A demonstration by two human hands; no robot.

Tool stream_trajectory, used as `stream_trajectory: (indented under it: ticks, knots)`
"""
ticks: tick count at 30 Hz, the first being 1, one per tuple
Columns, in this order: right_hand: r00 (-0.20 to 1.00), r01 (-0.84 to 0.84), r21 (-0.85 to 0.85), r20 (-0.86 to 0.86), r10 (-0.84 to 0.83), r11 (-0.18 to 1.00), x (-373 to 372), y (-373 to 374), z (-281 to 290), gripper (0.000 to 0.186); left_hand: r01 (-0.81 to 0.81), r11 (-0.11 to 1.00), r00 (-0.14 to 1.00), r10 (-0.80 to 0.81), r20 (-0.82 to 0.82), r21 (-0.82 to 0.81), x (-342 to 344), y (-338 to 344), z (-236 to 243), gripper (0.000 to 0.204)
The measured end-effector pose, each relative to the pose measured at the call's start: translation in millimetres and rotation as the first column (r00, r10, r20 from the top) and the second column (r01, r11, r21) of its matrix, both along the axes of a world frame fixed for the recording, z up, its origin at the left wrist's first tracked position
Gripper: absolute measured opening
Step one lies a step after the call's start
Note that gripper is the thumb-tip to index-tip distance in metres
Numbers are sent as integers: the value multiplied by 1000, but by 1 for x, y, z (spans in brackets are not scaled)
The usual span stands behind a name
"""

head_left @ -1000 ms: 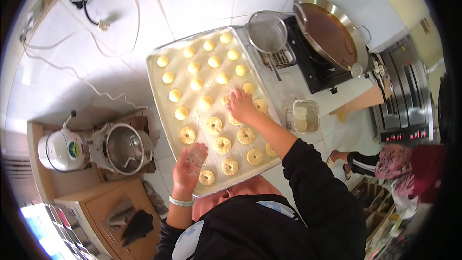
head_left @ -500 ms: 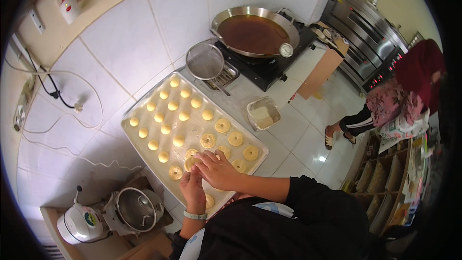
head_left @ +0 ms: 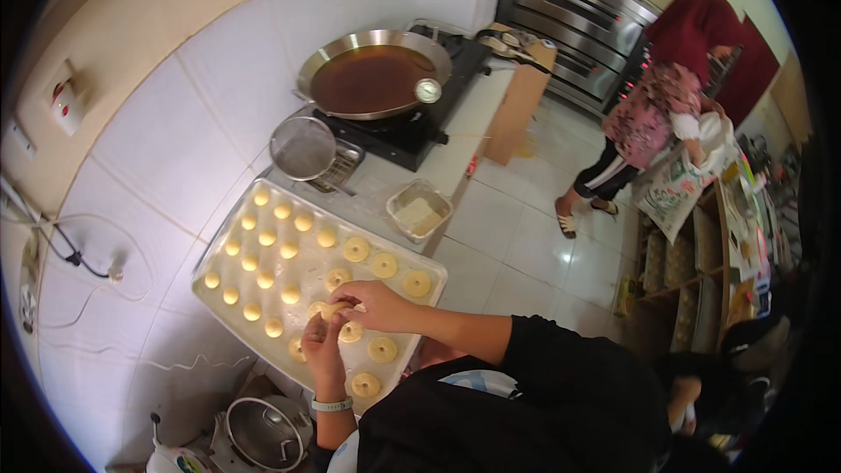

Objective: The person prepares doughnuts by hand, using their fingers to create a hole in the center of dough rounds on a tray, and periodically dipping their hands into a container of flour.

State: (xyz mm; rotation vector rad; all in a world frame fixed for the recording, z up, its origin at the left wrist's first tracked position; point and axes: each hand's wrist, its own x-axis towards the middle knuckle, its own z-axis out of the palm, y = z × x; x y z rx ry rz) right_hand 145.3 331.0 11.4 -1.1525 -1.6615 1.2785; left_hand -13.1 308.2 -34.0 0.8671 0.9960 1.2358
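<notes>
My left hand (head_left: 322,346) and my right hand (head_left: 378,305) meet above the front middle of the metal tray (head_left: 311,267), fingers pinched round a piece of pale dough (head_left: 335,308). Some fingertips are hidden behind it and each other. Round dough balls (head_left: 288,250) fill the tray's back left. Flattened rings with centre holes (head_left: 383,264) lie along its right and front, partly under my hands.
Behind stand a strainer (head_left: 302,149), a plastic container (head_left: 419,208) and a wide pan of brown liquid (head_left: 368,79) on a black stove (head_left: 427,147). A mixer (head_left: 267,429) is lower left. At right, a person (head_left: 639,114) holds a sack (head_left: 666,193) near shelves (head_left: 692,271) and steel ovens (head_left: 569,9).
My right hand has left the tray's surface and joined my left hand around a dough piece. The view has swung rightward toward the stove, ovens and other person, who is now bent over the sack.
</notes>
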Motion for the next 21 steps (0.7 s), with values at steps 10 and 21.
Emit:
stream_trajectory:
  ticks: [10, 21]
  knots:
    - [988, 152, 85, -55, -147, 985, 14, -18, -14, 24, 65, 997, 987, -60, 150, -31, 23, -3, 13, 30]
    - [995, -8, 263, 103, -20, 965, 14, -6, -26, 26, 102, 993, 981, -90, 173, -64, 2, 7, -10, 26]
